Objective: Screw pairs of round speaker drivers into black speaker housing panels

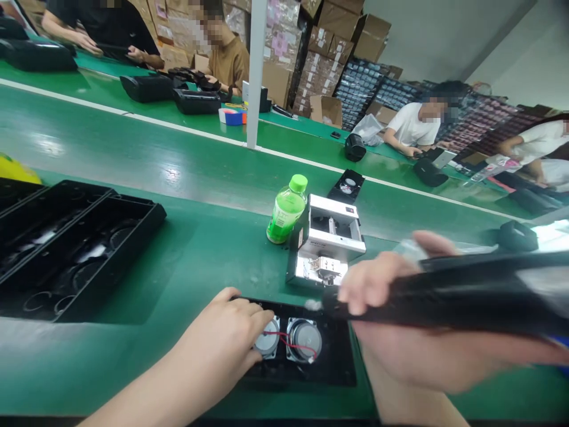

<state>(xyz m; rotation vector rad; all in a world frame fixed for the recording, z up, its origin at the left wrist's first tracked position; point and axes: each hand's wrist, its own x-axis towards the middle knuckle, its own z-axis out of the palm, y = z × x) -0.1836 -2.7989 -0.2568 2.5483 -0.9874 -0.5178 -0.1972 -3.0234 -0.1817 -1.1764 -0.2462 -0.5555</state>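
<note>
A flat black panel (333,362) lies on the green bench near its front edge, with two round silver speakers (306,340) joined by red wires. My left hand (226,335) grips the panel's left part, its fingers at the left speaker, which they partly cover. On the right, my right hand (400,332) holds a long black housing (471,290) above the bench, fingers wrapped round its left end. The housing and this hand are blurred by motion, and the housing runs past the right edge of the view.
Behind the panel stand a white and black device (335,240) and a green-capped bottle (287,210). Black open housings (102,243) lie at left. A white post (256,77) rises behind. Several people work across the green conveyor (200,154), among black speaker housings.
</note>
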